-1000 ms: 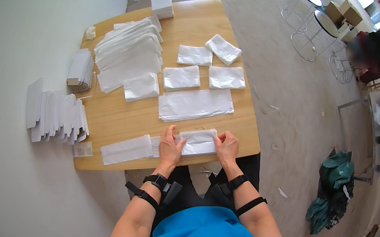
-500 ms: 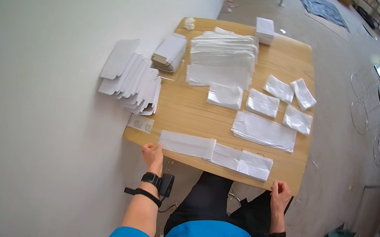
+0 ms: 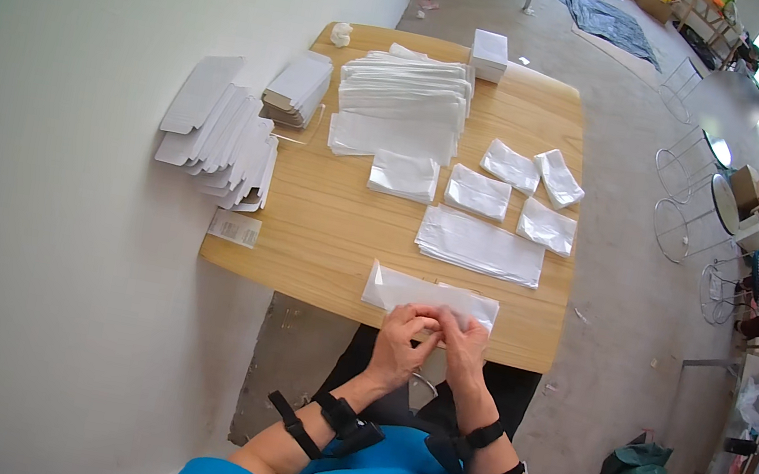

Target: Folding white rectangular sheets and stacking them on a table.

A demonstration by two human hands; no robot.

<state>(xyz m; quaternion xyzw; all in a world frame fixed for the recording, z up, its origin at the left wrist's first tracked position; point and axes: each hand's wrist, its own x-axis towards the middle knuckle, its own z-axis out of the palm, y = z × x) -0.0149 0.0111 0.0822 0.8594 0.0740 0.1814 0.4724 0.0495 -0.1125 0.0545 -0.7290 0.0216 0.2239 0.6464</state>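
Note:
A long white sheet (image 3: 391, 287), thin and folded, lies along the table's near edge, its left end slightly raised. My left hand (image 3: 398, 344) and my right hand (image 3: 466, 347) meet at its near side, fingertips touching. Both have bent, closed fingers that appear to pinch the sheet's near edge; the exact grip is hidden behind the knuckles. Just beyond lies a flat stack of long white sheets (image 3: 479, 247). Several small folded white packets, among them a middle packet (image 3: 477, 193), are spread farther back.
A tall pile of white sheets (image 3: 401, 104) covers the table's back half, with a white box (image 3: 490, 55) beside it. Flat white cartons (image 3: 218, 143) and a carton stack (image 3: 298, 86) stand by the left wall. A label strip (image 3: 235, 228) lies at the left corner; stools (image 3: 724, 201) stand right.
My hands came together from the sheet's two sides to its near edge. The sheet, stretched out long before, is now shorter and folded over. The view has shifted, moving the table leftward.

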